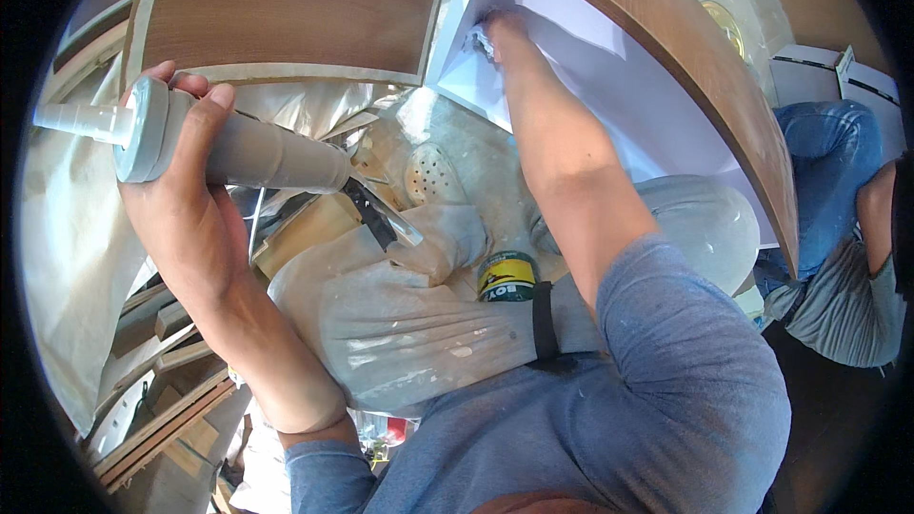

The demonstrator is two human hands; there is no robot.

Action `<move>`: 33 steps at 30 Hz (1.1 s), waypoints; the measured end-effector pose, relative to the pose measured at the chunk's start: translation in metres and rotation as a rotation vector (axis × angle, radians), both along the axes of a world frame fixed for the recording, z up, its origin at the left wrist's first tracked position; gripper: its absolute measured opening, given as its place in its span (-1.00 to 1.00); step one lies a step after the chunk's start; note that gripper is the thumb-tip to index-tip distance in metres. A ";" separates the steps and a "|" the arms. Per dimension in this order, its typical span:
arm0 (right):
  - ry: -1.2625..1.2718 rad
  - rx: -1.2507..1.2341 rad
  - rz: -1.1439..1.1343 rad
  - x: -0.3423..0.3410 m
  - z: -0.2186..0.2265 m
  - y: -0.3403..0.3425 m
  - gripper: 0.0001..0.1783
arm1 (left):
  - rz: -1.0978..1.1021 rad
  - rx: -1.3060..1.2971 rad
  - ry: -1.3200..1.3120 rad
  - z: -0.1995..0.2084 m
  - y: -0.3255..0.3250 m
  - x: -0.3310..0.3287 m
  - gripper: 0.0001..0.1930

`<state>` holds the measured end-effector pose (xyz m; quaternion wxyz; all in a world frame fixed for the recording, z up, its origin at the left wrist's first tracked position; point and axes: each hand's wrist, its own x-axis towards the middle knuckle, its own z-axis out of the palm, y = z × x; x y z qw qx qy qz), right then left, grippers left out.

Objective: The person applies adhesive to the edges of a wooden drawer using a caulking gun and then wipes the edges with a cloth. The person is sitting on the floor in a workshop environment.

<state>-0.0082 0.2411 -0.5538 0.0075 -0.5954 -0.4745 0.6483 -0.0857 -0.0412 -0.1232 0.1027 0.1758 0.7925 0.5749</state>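
Note:
My left hand [190, 138] is wrapped round the barrel of a grey caulking gun [281, 157]. Its pale nozzle points left, and its metal handle end hangs down toward my lap. My right arm reaches into a white-lined wooden cabinet [609, 81]. In the cabinet's inner corner, my right hand [509, 30] is closed on a crumpled whitish rag [478, 42] that lies against the white lining. The fingertips are partly hidden there.
A brown panel with a pale taped edge [295, 9] stands at the upper left. Wood scraps [171, 419] and plastic sheeting [71, 257] lie on the left. A yellow-labelled can [506, 276] sits by my leg. Another person in jeans [828, 171] is at the right.

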 end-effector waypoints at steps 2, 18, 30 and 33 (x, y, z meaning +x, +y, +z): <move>0.245 -0.145 -0.181 0.017 0.010 0.004 -0.70 | 0.007 -0.009 0.019 0.002 0.001 0.000 -0.44; 0.214 0.318 0.294 0.074 0.155 -0.136 -0.44 | -0.159 0.131 0.040 -0.015 0.015 0.009 -0.52; -0.332 0.740 0.028 0.169 0.088 -0.040 -0.48 | -0.098 0.245 0.006 -0.016 -0.008 0.024 -0.60; -0.322 0.779 0.184 0.148 0.057 -0.057 -0.42 | -0.104 0.216 0.019 -0.015 0.001 0.031 -0.59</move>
